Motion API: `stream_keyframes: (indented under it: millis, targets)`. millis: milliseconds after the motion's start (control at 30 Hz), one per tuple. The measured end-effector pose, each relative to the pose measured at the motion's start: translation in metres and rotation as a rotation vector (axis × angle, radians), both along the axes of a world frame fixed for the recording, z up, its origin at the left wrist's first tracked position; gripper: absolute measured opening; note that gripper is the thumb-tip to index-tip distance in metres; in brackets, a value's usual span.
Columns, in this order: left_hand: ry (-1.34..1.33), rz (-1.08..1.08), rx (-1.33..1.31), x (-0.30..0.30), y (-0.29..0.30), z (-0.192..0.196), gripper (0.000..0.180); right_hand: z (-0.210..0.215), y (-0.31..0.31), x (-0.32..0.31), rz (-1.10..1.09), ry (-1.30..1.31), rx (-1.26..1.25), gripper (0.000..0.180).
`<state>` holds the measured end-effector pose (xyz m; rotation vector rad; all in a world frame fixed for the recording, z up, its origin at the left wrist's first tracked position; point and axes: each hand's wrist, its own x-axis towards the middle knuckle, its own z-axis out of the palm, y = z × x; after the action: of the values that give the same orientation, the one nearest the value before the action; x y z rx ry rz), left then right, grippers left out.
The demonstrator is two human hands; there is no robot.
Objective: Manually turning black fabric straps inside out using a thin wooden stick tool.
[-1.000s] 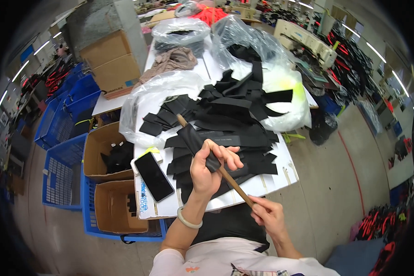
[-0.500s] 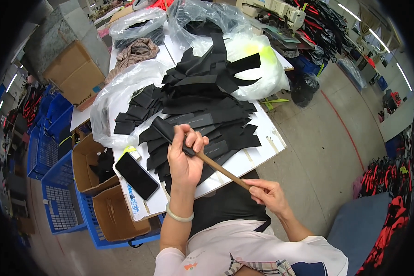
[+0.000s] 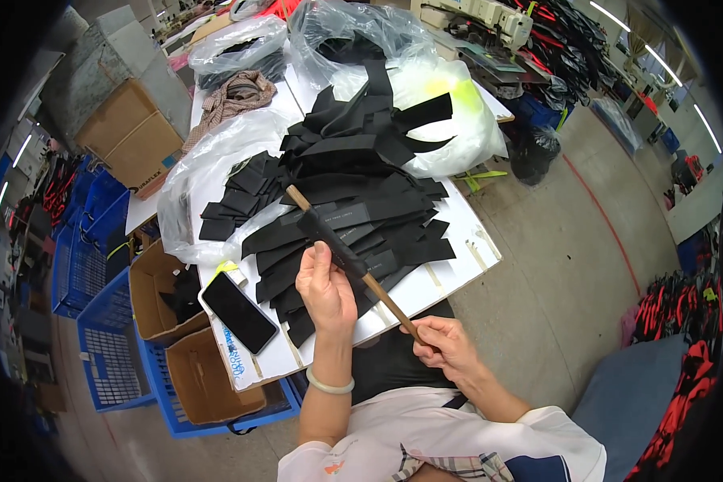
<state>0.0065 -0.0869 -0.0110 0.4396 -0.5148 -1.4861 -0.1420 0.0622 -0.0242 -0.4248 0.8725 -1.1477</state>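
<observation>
My right hand (image 3: pixel 443 345) grips the lower end of a thin wooden stick (image 3: pixel 390 305), which slants up to the left over the table. A black fabric sleeve (image 3: pixel 335 245) sits around the stick, whose bare tip sticks out past the sleeve's far end. Closed on that sleeve is my left hand (image 3: pixel 328 287), with the thumb lying along it. Beyond my hands, black fabric pieces (image 3: pixel 353 173) lie in a loose pile, some with grey printing. Smaller folded black pieces (image 3: pixel 245 193) are heaped to the left of the pile.
A phone (image 3: pixel 239 312) lies on the white table (image 3: pixel 466 269) at the near left. Clear plastic bags (image 3: pixel 209 153) and a white bag (image 3: pixel 466 120) border the pile. Cardboard boxes (image 3: pixel 205 373) and blue crates (image 3: pixel 108 353) stand left; a sewing machine (image 3: pixel 490 20) is far right.
The stick has passed through the black sleeve, and its tip now shows at the far end. My right hand has moved slightly left, and my left hand now holds the sleeve nearer its middle.
</observation>
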Motion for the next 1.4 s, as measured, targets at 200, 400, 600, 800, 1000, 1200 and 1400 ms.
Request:
stream_keyframes:
  millis: [200,400,600,800,1000,1200,1400]
  targets:
    - [-0.365,0.287,0.005,-0.019,0.001,0.008,0.021,-0.002,0.004,-0.004,-0.054,0.030,0.035,0.023]
    - [-0.480,0.492,0.041,0.015,-0.039,0.018,0.029,-0.023,0.094,-0.093,-0.377,0.646,0.125,0.022]
    - [-0.530,-0.106,0.002,-0.023,0.006,0.019,0.023,-0.037,0.063,-0.123,-0.433,1.527,0.046,0.028]
    - [-0.568,-0.264,-0.018,-0.031,0.033,0.016,0.017,-0.052,-0.059,-0.106,-0.434,1.956,-0.403,0.029]
    - [-0.640,-0.321,-0.013,-0.024,0.036,0.011,0.016,-0.035,-0.094,-0.104,-0.506,1.807,-0.635,0.023]
    - [-0.890,-0.560,-0.111,-0.013,0.042,0.019,0.012,0.040,-0.098,-0.050,0.177,0.775,-0.480,0.018]
    - [-0.816,-0.615,-0.059,0.024,0.012,0.030,0.017,0.036,-0.089,-0.039,-0.017,0.844,-0.531,0.015]
